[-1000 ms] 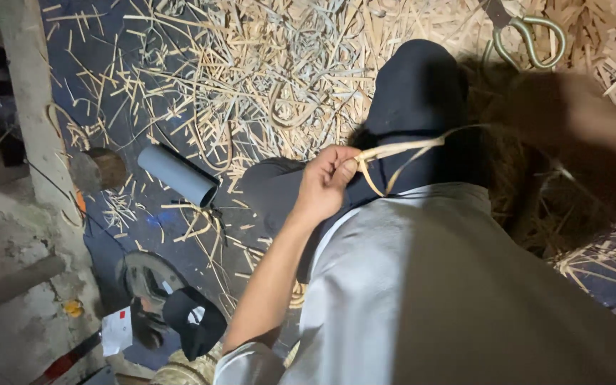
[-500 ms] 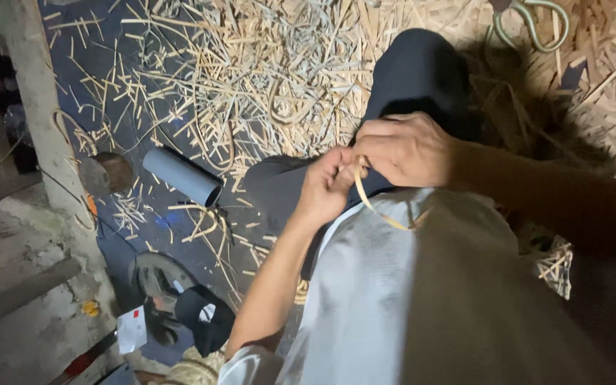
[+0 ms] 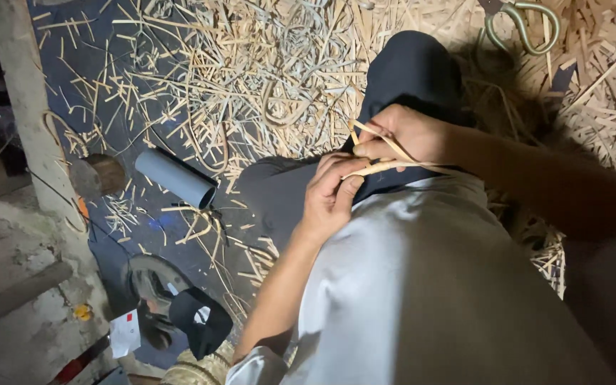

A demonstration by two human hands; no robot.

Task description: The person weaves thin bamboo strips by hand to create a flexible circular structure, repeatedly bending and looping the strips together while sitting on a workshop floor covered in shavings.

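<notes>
A dark floor littered with pale cane offcuts surrounds a seated person. Above the knee, the left hand and right hand meet, fingers of both pinched shut on a thin cane strip. A grey tube lies just left; green-handled shears rest well apart.

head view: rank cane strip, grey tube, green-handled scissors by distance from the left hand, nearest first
1. Cane strip: pinched in the left hand, right hand on it too.
2. Grey tube: on the dark mat, off to the image's left.
3. Green-handled scissors: top right among the cuttings, farthest.
</notes>
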